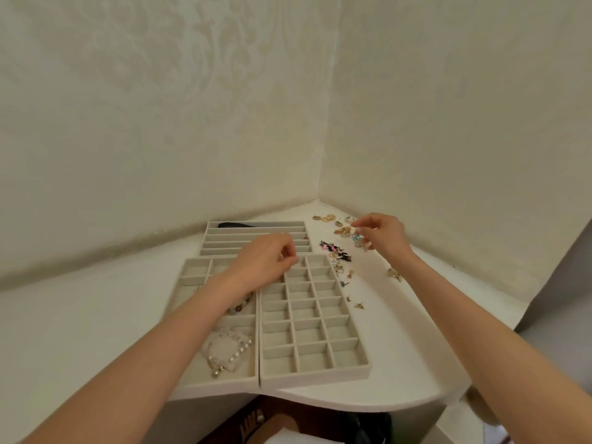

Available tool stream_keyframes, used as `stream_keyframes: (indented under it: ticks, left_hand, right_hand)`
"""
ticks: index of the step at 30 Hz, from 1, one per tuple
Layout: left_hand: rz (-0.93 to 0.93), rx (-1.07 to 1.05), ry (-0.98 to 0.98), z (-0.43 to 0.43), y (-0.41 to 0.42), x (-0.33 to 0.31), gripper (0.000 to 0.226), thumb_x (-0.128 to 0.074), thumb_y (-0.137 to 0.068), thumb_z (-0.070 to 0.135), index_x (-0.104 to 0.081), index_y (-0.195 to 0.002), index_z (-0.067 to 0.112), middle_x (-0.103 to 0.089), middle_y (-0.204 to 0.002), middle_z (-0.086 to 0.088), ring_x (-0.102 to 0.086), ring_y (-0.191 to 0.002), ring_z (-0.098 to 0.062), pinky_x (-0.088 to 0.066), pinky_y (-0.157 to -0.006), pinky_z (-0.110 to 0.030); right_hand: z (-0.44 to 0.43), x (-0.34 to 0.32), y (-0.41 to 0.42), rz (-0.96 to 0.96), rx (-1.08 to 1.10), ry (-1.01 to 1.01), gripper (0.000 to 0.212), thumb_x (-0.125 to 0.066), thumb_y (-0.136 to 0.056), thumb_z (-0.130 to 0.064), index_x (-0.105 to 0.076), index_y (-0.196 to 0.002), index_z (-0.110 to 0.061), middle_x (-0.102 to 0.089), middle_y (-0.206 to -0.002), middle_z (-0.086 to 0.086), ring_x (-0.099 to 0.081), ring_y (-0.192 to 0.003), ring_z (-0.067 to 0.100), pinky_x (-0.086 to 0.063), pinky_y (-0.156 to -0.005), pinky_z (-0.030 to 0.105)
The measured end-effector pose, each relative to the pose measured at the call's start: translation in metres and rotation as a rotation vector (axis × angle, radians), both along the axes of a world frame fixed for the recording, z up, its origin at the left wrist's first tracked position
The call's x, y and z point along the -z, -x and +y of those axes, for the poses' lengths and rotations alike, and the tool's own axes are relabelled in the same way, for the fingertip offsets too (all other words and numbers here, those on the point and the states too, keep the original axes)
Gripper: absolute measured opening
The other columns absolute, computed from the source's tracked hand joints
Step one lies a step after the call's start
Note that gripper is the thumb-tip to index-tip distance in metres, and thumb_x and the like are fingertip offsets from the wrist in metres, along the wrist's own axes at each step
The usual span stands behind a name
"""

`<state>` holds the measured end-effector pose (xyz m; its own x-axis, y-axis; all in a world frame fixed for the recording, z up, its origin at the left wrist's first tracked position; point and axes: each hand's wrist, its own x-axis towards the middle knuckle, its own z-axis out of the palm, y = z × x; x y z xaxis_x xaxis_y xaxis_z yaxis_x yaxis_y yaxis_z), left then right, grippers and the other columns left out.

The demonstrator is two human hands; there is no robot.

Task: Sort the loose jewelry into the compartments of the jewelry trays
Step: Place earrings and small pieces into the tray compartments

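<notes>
Your right hand (381,233) pinches into the loose jewelry (341,232) right of centre; lift out one piece only. Your left hand (266,261) curls over the grid tray (314,379) mid-frame, and I cannot tell if it holds anything.

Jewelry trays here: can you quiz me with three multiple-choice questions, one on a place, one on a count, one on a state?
1. Where is the loose jewelry? A in a drawer; B on the table, right of the grid tray; C on the floor.
2. How many trays are out? A one; B five; C three.
3. The grid tray's visible compartments are: A empty; B full of rings; C lidded.
1 B: it lies beside that tray. 2 C: slotted tray, necklace tray, grid tray. 3 A: only bare lining shows.
</notes>
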<state>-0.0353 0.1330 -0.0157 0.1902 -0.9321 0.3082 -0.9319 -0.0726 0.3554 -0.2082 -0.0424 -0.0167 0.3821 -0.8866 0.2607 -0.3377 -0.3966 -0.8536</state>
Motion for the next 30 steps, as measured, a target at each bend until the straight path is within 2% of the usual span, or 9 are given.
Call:
stream_keyframes:
  ticks: [4,6,9,12,17,21,23,26,30]
  left_hand:
    - [0.0,0.049,-0.021,-0.023,0.007,0.004,0.013,-0.057,-0.089,0.027,-0.06,-0.097,0.016,-0.061,-0.101,0.002,-0.056,-0.086,-0.013,-0.046,-0.074,-0.028]
    - [0.008,0.058,-0.011,-0.028,0.009,0.007,0.014,-0.057,-0.089,0.026,-0.059,-0.097,0.015,-0.059,-0.102,0.001,-0.056,-0.089,-0.015,-0.047,-0.077,-0.03]
    - [0.019,0.085,0.011,-0.03,0.011,0.012,0.012,-0.056,-0.09,0.026,-0.058,-0.096,0.016,-0.054,-0.102,0.002,-0.057,-0.089,-0.013,-0.045,-0.077,-0.029]
    - [0.029,0.121,0.027,-0.03,0.013,0.015,0.013,-0.056,-0.09,0.026,-0.058,-0.098,0.016,-0.049,-0.1,0.006,-0.058,-0.086,-0.011,-0.043,-0.076,-0.026]
    - [0.068,0.127,0.071,-0.03,0.013,0.015,0.011,-0.056,-0.09,0.025,-0.059,-0.097,0.017,-0.052,-0.102,0.006,-0.057,-0.086,-0.009,-0.045,-0.08,-0.027]
    - [0.102,0.115,0.091,-0.029,0.011,0.018,0.009,-0.056,-0.09,0.023,-0.059,-0.095,0.017,-0.054,-0.104,0.004,-0.056,-0.084,-0.006,-0.045,-0.079,-0.024]
    - [0.115,0.107,0.098,-0.03,0.011,0.019,0.008,-0.056,-0.089,0.022,-0.059,-0.095,0.017,-0.054,-0.104,0.004,-0.055,-0.083,-0.005,-0.044,-0.078,-0.023]
    - [0.126,0.105,0.106,-0.03,0.011,0.019,0.007,-0.056,-0.089,0.022,-0.059,-0.094,0.018,-0.054,-0.103,0.004,-0.054,-0.081,-0.005,-0.043,-0.077,-0.022]
    - [0.184,0.075,0.121,-0.033,0.012,0.016,0.006,-0.056,-0.089,0.02,-0.059,-0.093,0.018,-0.056,-0.104,0.003,-0.056,-0.082,-0.007,-0.046,-0.079,-0.027]
  right_hand:
    - [-0.021,0.005,0.0,0.287,0.052,0.159,0.029,-0.05,-0.085,0.001,-0.07,-0.096,-0.016,-0.067,-0.097,0.002,-0.059,-0.072,0.012,-0.045,-0.067,0.026]
    - [-0.031,0.01,-0.004,0.44,0.02,0.217,0.032,-0.05,-0.085,0.0,-0.068,-0.107,-0.015,-0.065,-0.115,0.005,-0.06,-0.097,0.019,-0.044,-0.079,0.027]
    - [-0.04,0.02,-0.015,0.657,-0.043,0.306,0.037,-0.05,-0.089,-0.006,-0.06,-0.124,-0.017,-0.053,-0.134,0.008,-0.044,-0.126,0.027,-0.038,-0.097,0.035]
    - [-0.047,0.026,-0.028,0.741,-0.055,0.383,0.042,-0.046,-0.092,-0.01,-0.052,-0.133,-0.021,-0.047,-0.14,0.005,-0.037,-0.131,0.026,-0.031,-0.103,0.035]
    - [-0.058,0.033,-0.044,0.81,-0.074,0.36,0.039,-0.039,-0.098,-0.019,-0.051,-0.134,-0.025,-0.048,-0.139,0.004,-0.041,-0.129,0.028,-0.032,-0.106,0.042]
    - [-0.057,0.031,-0.051,0.74,-0.012,0.353,0.02,-0.057,-0.089,-0.023,-0.065,-0.107,-0.021,-0.058,-0.119,0.003,-0.05,-0.116,0.027,-0.037,-0.097,0.038]
    - [-0.055,0.03,-0.052,0.735,0.026,0.381,0.016,-0.055,-0.085,-0.019,-0.066,-0.096,-0.019,-0.062,-0.108,0.002,-0.054,-0.107,0.026,-0.036,-0.093,0.037]
    - [-0.052,0.027,-0.049,0.683,0.062,0.38,0.016,-0.053,-0.083,-0.02,-0.065,-0.093,-0.018,-0.066,-0.101,-0.001,-0.056,-0.102,0.023,-0.031,-0.092,0.036]
    - [-0.045,0.017,-0.045,0.408,0.049,0.294,0.008,-0.061,-0.082,-0.021,-0.067,-0.087,-0.017,-0.066,-0.092,0.0,-0.053,-0.095,0.02,-0.04,-0.08,0.031]
